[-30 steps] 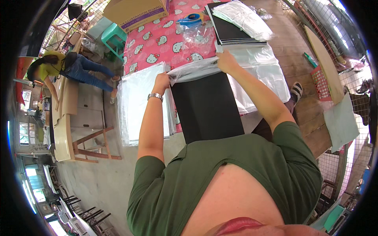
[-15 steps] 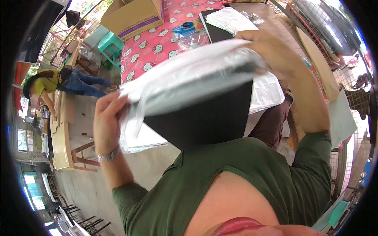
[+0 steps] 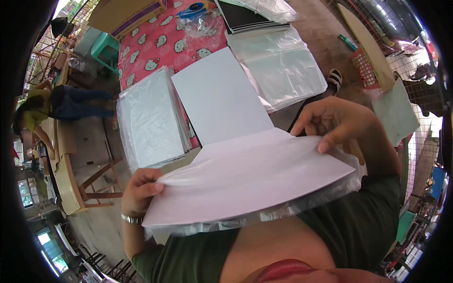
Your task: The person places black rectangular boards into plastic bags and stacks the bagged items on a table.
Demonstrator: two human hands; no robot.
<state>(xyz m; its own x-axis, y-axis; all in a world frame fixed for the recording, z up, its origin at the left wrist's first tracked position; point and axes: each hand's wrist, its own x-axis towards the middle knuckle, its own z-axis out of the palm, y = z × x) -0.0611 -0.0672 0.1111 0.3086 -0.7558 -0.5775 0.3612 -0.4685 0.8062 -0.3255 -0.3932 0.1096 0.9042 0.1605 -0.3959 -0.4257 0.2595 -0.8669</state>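
A white board (image 3: pixel 245 184) lies across my front inside a clear plastic sleeve (image 3: pixel 276 212), whose loose film shows along the near edge. At its left far corner, my left hand (image 3: pixel 141 188) is closed, thumb and fingers pinching the sleeve. My right hand (image 3: pixel 337 122) grips the sleeve's right far edge between thumb and curled fingers. Just beyond, and touching or overlapped by the sleeve, another white board (image 3: pixel 219 96) rests on the table. To its left is a stack of plastic-wrapped white boards (image 3: pixel 151 118); to its right, a pile of clear plastic bags (image 3: pixel 283 68).
Black boards (image 3: pixel 240 19) with plastic on top lie at the far side of the pink patterned table cover (image 3: pixel 141 59). Nearby are a blue tape dispenser (image 3: pixel 193 12) and a cardboard box (image 3: pixel 125 16). A green stool (image 3: pixel 104 51) and a person (image 3: pixel 52 104) at another table are left.
The sleeve, raised and blurred before, has come down toward me and now lies flatter with a white board in it. The black surface beneath is covered, and the white board beyond is visible.
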